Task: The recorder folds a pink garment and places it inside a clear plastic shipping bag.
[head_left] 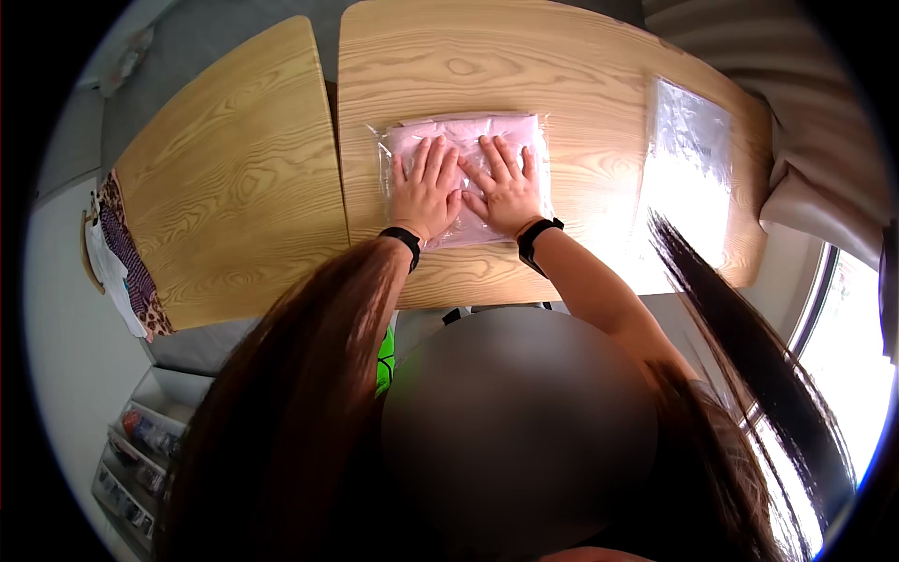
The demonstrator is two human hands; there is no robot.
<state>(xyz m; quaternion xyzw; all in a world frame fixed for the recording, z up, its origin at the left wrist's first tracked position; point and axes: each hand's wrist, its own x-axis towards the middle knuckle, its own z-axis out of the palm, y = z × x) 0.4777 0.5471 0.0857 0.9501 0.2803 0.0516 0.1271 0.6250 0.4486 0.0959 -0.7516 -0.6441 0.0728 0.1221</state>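
Note:
A folded pink cloth item in a clear plastic bag (449, 128) lies flat on the wooden table. My left hand (426, 195) presses on its left half, palm down, with the fingers stretched out and pointing away from me. On the right half, my right hand (506, 192) rests the same way, its fingers spread. The two thumbs come close together over the middle of the bag. Creases in the film run around my fingers, and its clear edges stick out past the cloth on both sides. Each wrist wears a black band.
To the right on the table (581, 56) lies a stack of clear plastic bags (688, 169), bright with glare. A second wooden table (234, 178) stands at the left across a narrow gap. Clothes (126, 253) hang beyond it; a shelf unit (140, 450) stands lower left, a curtain (815, 159) right.

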